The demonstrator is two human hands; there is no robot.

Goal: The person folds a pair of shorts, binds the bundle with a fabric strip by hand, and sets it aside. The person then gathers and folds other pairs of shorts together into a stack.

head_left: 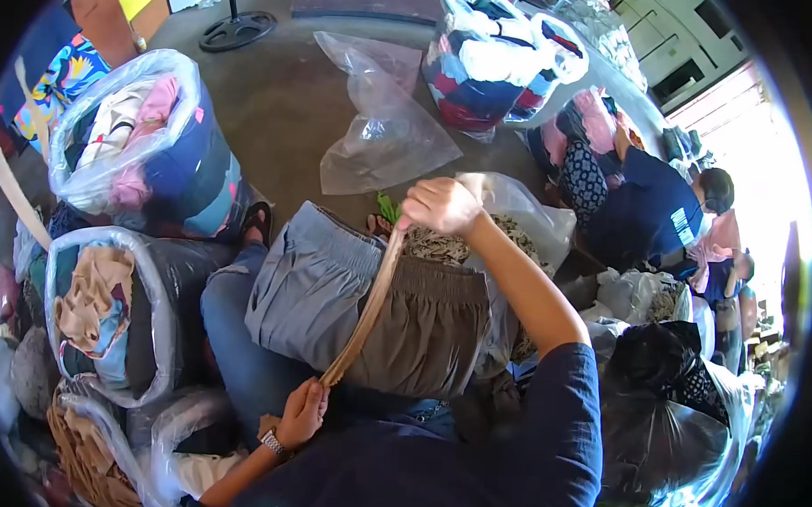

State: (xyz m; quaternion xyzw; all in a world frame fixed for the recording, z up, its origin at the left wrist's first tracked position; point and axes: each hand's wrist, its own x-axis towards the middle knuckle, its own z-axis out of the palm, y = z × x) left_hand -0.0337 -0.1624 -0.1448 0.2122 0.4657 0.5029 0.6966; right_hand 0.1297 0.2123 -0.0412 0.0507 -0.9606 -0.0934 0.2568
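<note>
A narrow tan fabric strip [377,297] is pulled taut on a slant between my two hands. Its lower end is pinched in my left hand [302,418], which has a metal watch at the wrist. Higher up and to the right, my closed right hand [441,206] grips the upper end. Beneath the strip, across my lap, lie light grey shorts [311,281] with a gathered waistband and brownish-grey shorts [430,330] beside them. The strip passes in front of both garments where they meet.
Plastic-lined bags of folded cloth [214,180] stand at the left, and more bags [483,95] at the back. A clear plastic sheet [383,145] lies on the floor ahead. Another person [645,208] sits at the right among cloth. A black bag [659,441] is near my right elbow.
</note>
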